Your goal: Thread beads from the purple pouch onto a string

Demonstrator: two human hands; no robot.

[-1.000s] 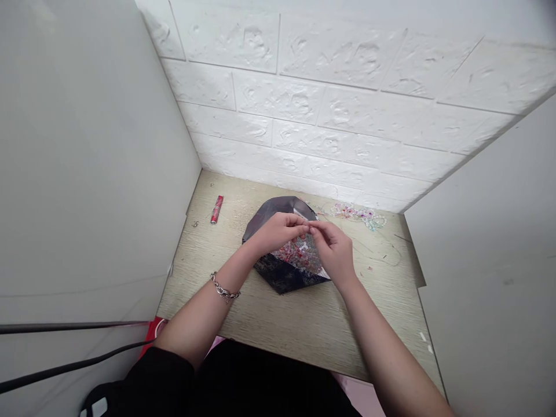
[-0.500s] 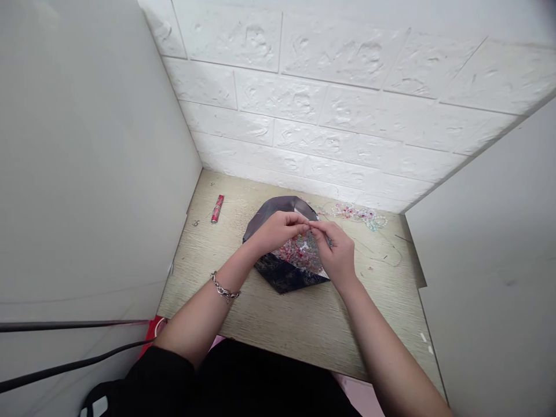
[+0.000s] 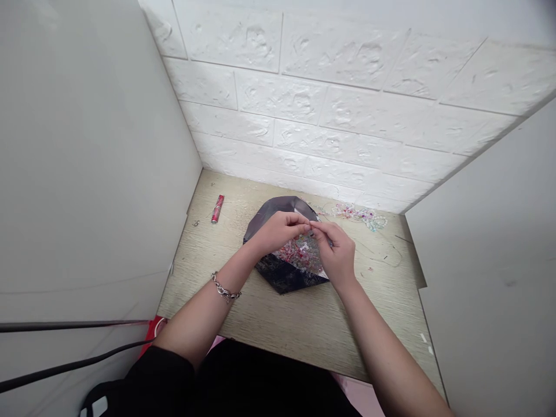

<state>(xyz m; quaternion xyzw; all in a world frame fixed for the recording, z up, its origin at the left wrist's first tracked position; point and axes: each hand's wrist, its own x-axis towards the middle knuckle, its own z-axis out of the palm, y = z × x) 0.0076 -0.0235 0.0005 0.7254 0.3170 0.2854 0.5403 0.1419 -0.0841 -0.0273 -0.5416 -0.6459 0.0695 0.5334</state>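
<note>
Both hands meet fingertip to fingertip above a dark, many-sided container (image 3: pixel 286 279) with folded-looking walls. Inside it lies a heap of small pink, red and clear beads (image 3: pixel 299 255). My left hand (image 3: pixel 284 229) comes in from the left, thumb and index finger pinched together. My right hand (image 3: pixel 336 249) is pinched too, its fingertips touching those of the left. Whatever is between the fingertips is too small to make out. Behind the right hand, strings of pink, white and pale blue beads (image 3: pixel 360 214) lie on the table.
A red tube (image 3: pixel 218 208) lies on the wooden table (image 3: pixel 295 330) at the left, near small metallic bits (image 3: pixel 196 223). Thin thread (image 3: pixel 393 255) curls at the right. A white brick-pattern wall (image 3: pixel 304 98) closes the back, and pale panels stand at both sides.
Almost nothing differs. The pinched fingertips of both hands have shifted very slightly, and the container and beads stay where they were.
</note>
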